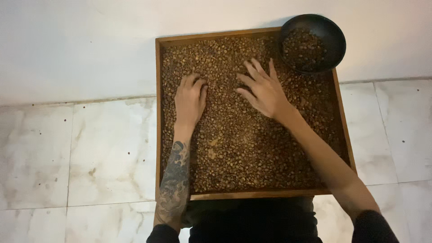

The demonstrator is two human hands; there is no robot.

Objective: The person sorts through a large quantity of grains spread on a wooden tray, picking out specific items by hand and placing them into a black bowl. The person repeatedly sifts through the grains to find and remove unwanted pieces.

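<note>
A square wooden tray [158,135] lies on the floor, filled with a layer of brown coffee beans [243,148]. My left hand [190,99] rests palm down on the beans in the tray's upper left part, its fingers curled into them. My right hand [263,90] lies flat on the beans near the upper middle, fingers spread and pointing up-left. A dark round bowl [335,42] holding more beans sits on the tray's top right corner, just right of my right hand.
The tray lies on pale marble floor tiles [90,153] against a white wall [81,45]. My dark-clothed legs [252,220] are at the tray's near edge.
</note>
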